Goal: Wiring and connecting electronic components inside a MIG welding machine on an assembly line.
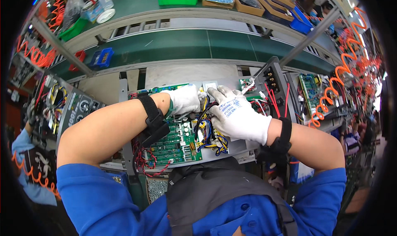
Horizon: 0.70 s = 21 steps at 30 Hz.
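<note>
An open electronics chassis (235, 147) with a metal base lies across the bench in front of me. Inside it, a large green circuit board (175, 141) sits on the left, and a bundle of yellow, blue and black wires (211, 141) runs down the middle. My left hand (184, 100), in a white glove, reaches over the board with its fingers closed at the middle; what they pinch is hidden. Beside it, my right hand (237, 114), also gloved, has bent fingers around the top of the wires. Its grip is partly covered by the hand itself.
Red wires (275, 101) rise by the chassis's dark end panel (275, 79). Other units stand at left (78, 112) and right (314, 93). A green conveyor (178, 44) crosses behind, with a blue bin (102, 57). Orange coiled hoses (345, 70) hang at the right.
</note>
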Motion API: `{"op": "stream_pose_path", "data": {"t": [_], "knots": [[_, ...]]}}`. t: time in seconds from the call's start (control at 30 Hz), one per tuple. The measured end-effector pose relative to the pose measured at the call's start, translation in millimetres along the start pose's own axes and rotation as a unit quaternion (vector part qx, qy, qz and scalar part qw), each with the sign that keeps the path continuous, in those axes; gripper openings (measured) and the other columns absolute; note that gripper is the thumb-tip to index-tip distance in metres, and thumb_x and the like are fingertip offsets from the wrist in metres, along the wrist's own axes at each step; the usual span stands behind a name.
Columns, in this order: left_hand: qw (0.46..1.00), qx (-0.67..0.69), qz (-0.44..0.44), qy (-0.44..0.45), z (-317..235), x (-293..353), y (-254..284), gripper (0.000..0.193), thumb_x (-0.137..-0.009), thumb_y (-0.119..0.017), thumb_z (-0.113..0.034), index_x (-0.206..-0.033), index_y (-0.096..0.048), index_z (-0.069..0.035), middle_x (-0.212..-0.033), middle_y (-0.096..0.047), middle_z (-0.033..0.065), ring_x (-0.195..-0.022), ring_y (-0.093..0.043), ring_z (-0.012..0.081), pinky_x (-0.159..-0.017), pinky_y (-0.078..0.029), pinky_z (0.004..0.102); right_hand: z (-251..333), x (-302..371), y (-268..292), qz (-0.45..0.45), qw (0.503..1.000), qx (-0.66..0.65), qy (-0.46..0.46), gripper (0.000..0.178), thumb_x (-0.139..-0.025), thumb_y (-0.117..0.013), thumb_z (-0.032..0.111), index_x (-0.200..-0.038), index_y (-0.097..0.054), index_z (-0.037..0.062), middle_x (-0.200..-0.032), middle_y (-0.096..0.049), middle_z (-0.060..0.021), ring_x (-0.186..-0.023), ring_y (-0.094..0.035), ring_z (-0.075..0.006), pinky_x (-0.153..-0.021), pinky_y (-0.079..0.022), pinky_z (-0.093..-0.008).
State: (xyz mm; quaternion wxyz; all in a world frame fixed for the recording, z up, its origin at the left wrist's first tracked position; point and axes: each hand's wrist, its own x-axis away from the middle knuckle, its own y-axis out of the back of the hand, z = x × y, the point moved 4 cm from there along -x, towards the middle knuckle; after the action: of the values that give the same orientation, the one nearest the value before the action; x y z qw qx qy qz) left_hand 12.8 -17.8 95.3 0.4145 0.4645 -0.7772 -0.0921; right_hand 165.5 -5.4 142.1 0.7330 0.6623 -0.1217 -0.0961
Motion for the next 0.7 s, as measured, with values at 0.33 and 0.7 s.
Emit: {"op": "stream_pose_path", "data": {"t": [0.33, 0.7], "knots": [[0.995, -0.014, -0.048, -0.083, -3.2, 13.9, 4.6, 0.014, -0.073, -0.068, -0.014, -0.083, -0.068, -0.003, -0.068, -0.067, 0.0076, -0.061, -0.062, 0.0173, -0.061, -0.049, 0.0319, -4.2, -25.1, 0.4, 0.044, 0.979, -0.141, -0.140, 0.024, -0.072, -0.068, 0.030, -0.079, -0.072, 0.0067, -0.132, -0.053, -0.0125, -0.123, -0.044, -0.0364, -0.100, -0.038, -0.0452], [0.985, 0.146, 0.013, -0.095, -26.0, 50.3, -1.7, 0.017, -0.085, -0.066, -0.016, -0.094, -0.070, -0.002, -0.071, -0.064, 0.0006, -0.056, -0.053, 0.0078, -0.051, -0.044, 0.0238, -31.4, -5.2, -1.2, 0.102, 0.962, -0.252, -0.015, 0.026, -0.081, -0.062, 0.022, -0.099, -0.068, 0.0046, -0.133, -0.051, -0.0194, -0.128, -0.041, -0.0350, -0.105, -0.035, -0.0420]]}}
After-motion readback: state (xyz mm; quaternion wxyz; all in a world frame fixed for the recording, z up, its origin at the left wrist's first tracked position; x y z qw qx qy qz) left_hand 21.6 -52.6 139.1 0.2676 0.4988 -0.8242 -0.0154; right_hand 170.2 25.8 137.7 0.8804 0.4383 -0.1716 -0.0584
